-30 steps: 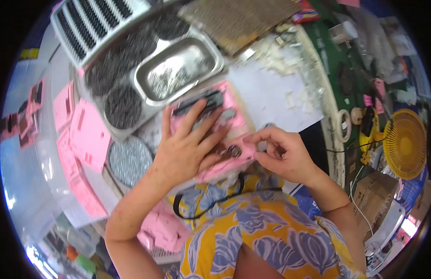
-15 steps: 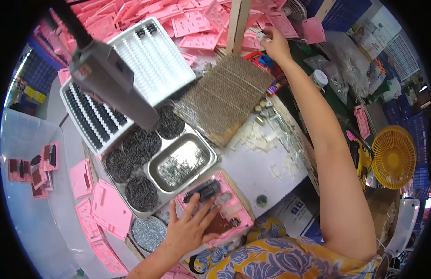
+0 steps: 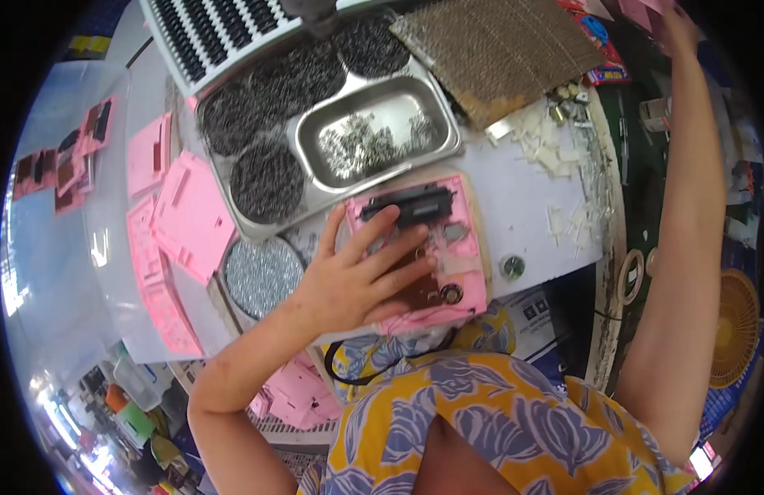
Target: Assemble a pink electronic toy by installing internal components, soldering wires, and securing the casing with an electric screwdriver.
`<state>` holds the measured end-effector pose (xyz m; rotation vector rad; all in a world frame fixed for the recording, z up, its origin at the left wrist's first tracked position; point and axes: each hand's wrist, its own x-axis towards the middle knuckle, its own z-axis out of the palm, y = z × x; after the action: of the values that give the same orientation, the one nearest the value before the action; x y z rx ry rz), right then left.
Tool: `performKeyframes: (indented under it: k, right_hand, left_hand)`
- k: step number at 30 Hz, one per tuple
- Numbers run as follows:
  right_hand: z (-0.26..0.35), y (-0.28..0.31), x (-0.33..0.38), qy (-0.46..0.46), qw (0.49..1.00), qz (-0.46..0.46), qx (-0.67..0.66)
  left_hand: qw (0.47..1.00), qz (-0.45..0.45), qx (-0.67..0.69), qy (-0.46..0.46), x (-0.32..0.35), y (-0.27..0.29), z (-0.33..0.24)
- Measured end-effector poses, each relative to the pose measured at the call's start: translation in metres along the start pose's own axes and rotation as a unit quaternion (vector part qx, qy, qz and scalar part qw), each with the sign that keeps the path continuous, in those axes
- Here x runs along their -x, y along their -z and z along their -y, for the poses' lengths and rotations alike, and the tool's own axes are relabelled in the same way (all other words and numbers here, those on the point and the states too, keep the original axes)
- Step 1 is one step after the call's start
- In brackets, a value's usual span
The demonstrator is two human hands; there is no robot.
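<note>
My left hand (image 3: 353, 276) lies with spread fingers over a pink plastic housing (image 3: 472, 276) near the table's front edge. Fitted across the housing's top is a long black part (image 3: 419, 205), close to my fingertips. A brown panel (image 3: 415, 301) and a small round dark part (image 3: 452, 294) show beside the fingers. Stretched far to the upper right, my right hand (image 3: 677, 33) is closed on a pink plastic part (image 3: 643, 11). The picture's upper edge cuts off some of that part, and the fingertips are partly hidden.
Beyond the housing is a metal tray (image 3: 316, 216) of dark small parts, with a steel dish (image 3: 450, 136) of shiny bits. A round container of silvery pieces (image 3: 262, 276) and pink panels (image 3: 188, 206) lie left. A brown ridged board (image 3: 497, 54) and white pieces (image 3: 555, 148) lie right.
The view has tilted down toward my body. My right arm has swung further right and nearer, a pink plastic part now at its hand. My left hand stays on the housing.
</note>
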<state>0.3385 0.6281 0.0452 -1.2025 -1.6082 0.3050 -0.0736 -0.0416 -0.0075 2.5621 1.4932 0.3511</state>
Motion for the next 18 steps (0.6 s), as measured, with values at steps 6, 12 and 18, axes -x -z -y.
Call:
performKeyframes:
  k: [6, 12, 18]
  right_hand:
    - [0.118, 0.061, 0.186, -0.244, 0.875, -0.068, -0.413]
    - [0.202, 0.122, 0.319, -0.199, 0.908, -0.007, -0.367]
    - [0.246, 0.149, 0.363, -0.196, 0.91, -0.007, -0.365]
  left_hand:
    - [0.951, -0.223, 0.051, 0.209, -0.005, 0.004, -0.007]
    - [0.958, -0.226, 0.0, 0.176, -0.026, -0.01, -0.005]
    - [0.966, -0.236, -0.026, 0.106, -0.034, -0.004, -0.036]
